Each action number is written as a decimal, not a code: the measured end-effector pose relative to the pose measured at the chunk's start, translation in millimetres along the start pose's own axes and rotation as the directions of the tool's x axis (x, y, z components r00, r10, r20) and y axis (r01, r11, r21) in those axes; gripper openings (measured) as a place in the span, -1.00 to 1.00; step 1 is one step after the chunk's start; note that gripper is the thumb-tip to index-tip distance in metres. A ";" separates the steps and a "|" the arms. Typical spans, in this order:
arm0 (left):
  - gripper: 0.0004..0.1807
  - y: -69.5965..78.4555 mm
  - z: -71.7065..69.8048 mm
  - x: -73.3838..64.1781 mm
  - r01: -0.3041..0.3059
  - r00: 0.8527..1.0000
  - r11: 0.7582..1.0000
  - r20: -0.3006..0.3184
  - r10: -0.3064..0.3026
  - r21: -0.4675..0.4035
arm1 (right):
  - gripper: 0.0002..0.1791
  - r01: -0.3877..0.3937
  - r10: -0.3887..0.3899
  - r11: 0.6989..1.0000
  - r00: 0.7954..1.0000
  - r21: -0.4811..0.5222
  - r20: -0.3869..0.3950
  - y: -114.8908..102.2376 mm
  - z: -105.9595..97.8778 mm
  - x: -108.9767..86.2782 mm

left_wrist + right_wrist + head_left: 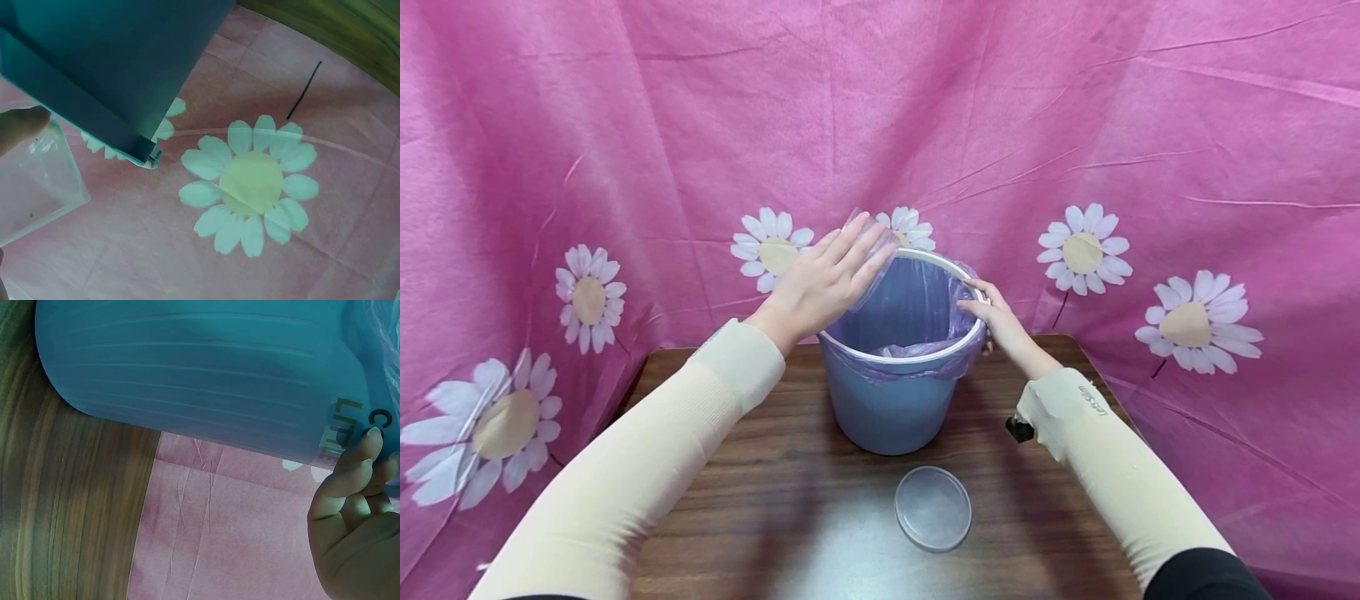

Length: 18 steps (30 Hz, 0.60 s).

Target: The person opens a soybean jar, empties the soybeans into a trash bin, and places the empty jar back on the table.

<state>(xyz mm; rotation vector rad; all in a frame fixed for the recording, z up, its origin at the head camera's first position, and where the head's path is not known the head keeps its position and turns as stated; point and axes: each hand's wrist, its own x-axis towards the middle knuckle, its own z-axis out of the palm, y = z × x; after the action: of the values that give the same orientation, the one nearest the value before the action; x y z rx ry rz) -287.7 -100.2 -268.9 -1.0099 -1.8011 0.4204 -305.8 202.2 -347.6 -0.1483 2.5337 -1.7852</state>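
Observation:
A blue trash bin (887, 408) with a white rim stands on the table, lined with a thin purple trash bag (958, 354) folded over the edge. My left hand (827, 283) is raised at the bin's left rim and holds a clear plastic container (47, 181) tilted by the opening. Thumb and fingertip show at its sides in the left wrist view; I see no contents in it. On the bin's right side my right hand (1000, 321) grips the rim, thumb over the top and fingers outside against the wall. A clear round lid (933, 509) lies in front of the bin.
The brown wooden table (722, 508) ends close behind the bin. A pink cloth (700, 125) printed with white daisies hangs around its back and sides. A small black object (1019, 429) sits at my right wrist.

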 end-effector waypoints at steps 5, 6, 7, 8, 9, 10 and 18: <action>-0.52 -1.6 0.5 2.3 0.020 1.000 1.000 0.012 -0.020 -0.011 | -0.27 -0.017 0.017 1.000 1.000 0.018 0.007 -2.1 -0.9 -1.3; -0.51 -1.4 0.4 2.4 0.017 1.000 1.000 0.024 -0.016 -0.017 | -0.28 -0.024 0.024 0.999 1.000 0.024 0.010 -3.5 -1.1 -2.1; -0.51 -1.0 0.4 2.2 0.006 0.999 1.000 0.043 -0.005 -0.028 | -0.28 -0.026 0.026 0.999 1.000 0.027 0.010 -2.8 -1.3 -1.9; -0.50 -0.5 0.9 1.7 -0.012 0.998 0.999 0.065 0.015 -0.038 | -0.28 -0.027 0.027 0.999 1.000 0.030 0.009 -5.5 -1.1 -3.9; -0.49 0.3 1.4 0.8 -0.034 0.995 0.998 0.094 0.038 -0.050 | -0.28 -0.030 0.030 0.999 0.999 0.033 0.011 -9.5 -0.6 -6.5; -0.47 1.0 2.1 -0.1 -0.056 0.991 0.996 0.119 0.064 -0.067 | -0.28 -0.030 0.030 0.999 0.999 0.034 0.013 -13.9 0.1 -9.7; -0.48 6.3 10.5 -5.7 -0.090 0.990 0.990 0.099 0.101 -0.113 | -0.27 -0.003 0.001 0.999 0.999 0.050 0.034 -27.4 1.3 -22.0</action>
<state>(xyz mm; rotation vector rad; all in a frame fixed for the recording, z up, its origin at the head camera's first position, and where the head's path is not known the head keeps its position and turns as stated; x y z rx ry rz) -293.2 -99.4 -281.2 -1.1719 -1.8904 0.4452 -282.2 194.0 -322.7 -0.1730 2.4634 -1.8269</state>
